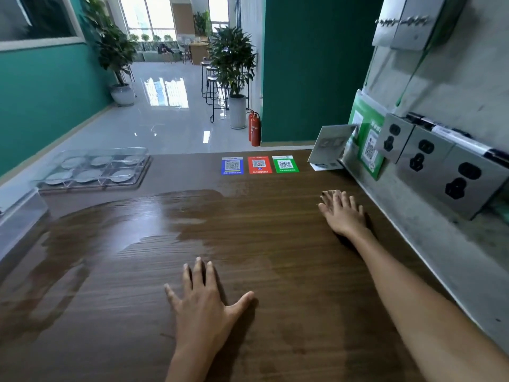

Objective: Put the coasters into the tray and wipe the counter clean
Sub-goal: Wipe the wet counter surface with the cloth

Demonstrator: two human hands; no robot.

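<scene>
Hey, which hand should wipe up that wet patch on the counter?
Probably the left hand: it lies flat beside the wet patch, while the right hand rests far off by the wall sockets.

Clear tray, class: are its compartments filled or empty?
Filled: the clear tray shows a round coaster in each of six compartments.

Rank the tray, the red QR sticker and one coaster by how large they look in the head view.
1. Tray
2. Red QR sticker and a coaster: these two look alike in size, so no ranking between them.
</scene>
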